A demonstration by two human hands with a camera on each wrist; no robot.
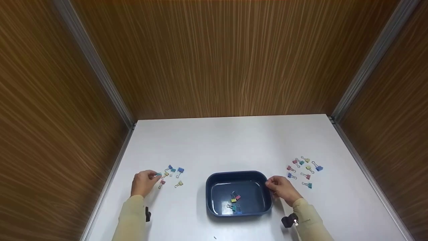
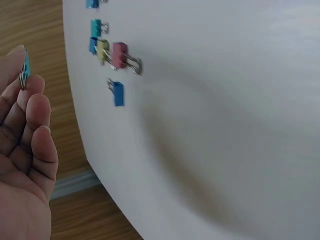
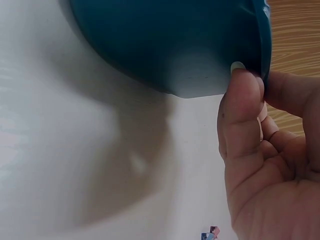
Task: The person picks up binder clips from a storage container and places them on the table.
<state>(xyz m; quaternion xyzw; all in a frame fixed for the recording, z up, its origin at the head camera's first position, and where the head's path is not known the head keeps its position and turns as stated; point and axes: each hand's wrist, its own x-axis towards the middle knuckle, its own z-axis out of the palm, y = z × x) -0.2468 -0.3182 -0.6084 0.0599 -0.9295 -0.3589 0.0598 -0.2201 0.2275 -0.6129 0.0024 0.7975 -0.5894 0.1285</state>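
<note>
In the head view my left hand is at the left, over the edge of a loose group of binder clips. Its thumb and fingertips pinch a teal binder clip, wire handles pointing down in the left wrist view. A pink binder clip and a yellow binder clip lie close by. My right hand pinches the right rim of a dark blue tray between thumb and fingers. Inside the tray lie several clips, among them a yellow clip and a green clip.
Right of the tray, several more binder clips lie scattered, including a large blue clip and a teal clip. Wood-grain panels enclose the white table at the back and both sides. A small dark sliver lies near the front.
</note>
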